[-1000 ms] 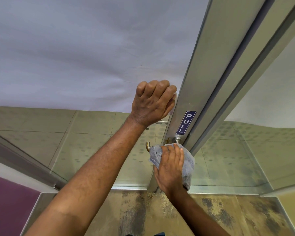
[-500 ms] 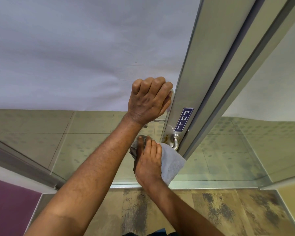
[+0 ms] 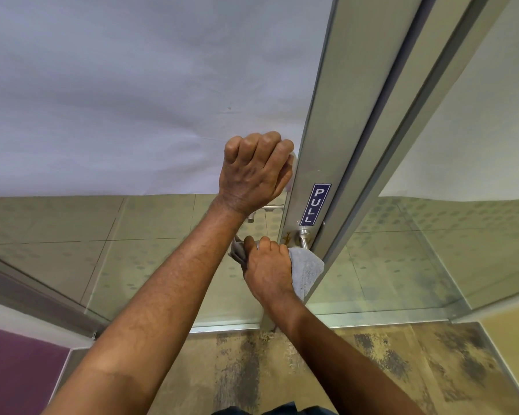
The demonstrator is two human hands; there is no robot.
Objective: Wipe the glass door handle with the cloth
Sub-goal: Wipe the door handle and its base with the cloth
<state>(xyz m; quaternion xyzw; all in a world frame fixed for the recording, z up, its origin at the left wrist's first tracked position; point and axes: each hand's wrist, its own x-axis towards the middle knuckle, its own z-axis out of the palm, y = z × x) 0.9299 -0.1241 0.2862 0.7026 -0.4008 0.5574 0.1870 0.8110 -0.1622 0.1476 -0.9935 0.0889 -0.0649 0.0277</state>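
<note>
two hands are seen at a glass door's metal frame, one gripping high and one working a cloth low.

the left hand [image 3: 256,172] is closed in a fist around the upper part of the door handle, which is hidden under the fingers, just beside the aluminium door frame [image 3: 339,139]. the right hand [image 3: 267,269] is curled shut on a grey cloth [image 3: 307,269], which is pressed around the lower end of the handle; only the handle's steel mounting post [image 3: 303,237] is left showing, just below the blue "pull" sticker [image 3: 315,204]. part of the cloth is seen hanging past the hand toward the frame, and a small fold is seen sticking out by the thumb. frosted film [image 3: 132,94] is seen covering the upper glass, and a mottled floor [image 3: 372,369] lies below.
</note>
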